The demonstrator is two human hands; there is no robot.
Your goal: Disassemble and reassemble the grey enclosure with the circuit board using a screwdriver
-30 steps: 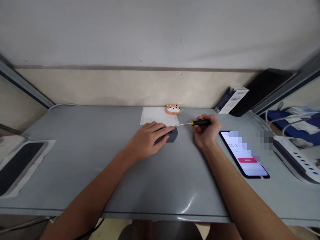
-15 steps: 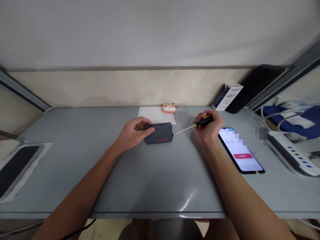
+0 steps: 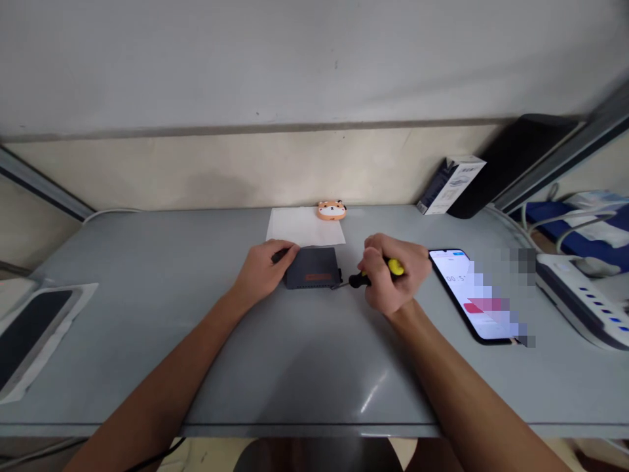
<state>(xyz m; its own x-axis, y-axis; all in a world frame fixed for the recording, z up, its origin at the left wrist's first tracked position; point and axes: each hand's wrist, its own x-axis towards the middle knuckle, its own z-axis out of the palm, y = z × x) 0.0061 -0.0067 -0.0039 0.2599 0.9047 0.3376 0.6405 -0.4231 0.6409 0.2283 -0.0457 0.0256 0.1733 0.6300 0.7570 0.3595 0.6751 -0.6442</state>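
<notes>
A small dark grey box [image 3: 312, 267] with vent slots and reddish lettering lies flat on the grey desk. My left hand [image 3: 265, 267] grips its left end, thumb on the near side and fingers behind. In my right hand [image 3: 393, 269] is a black and yellow screwdriver [image 3: 360, 280], the fingers wrapped round its handle. Its thin shaft points left, and the tip is at the box's right end, near the lower corner. Whether the tip touches a screw is too small to tell.
White paper [image 3: 305, 226] and an orange animal-faced case [image 3: 331, 210] lie behind the box. To the right are a phone [image 3: 472, 288], a power strip [image 3: 584, 295], a carton [image 3: 452, 183] and a black cylinder [image 3: 515, 157]. A dark flat device [image 3: 34, 334] rests at left.
The box has gone from standing on edge to lying flat. My right hand has moved left and turned the screwdriver, bringing its tip to the box's right end.
</notes>
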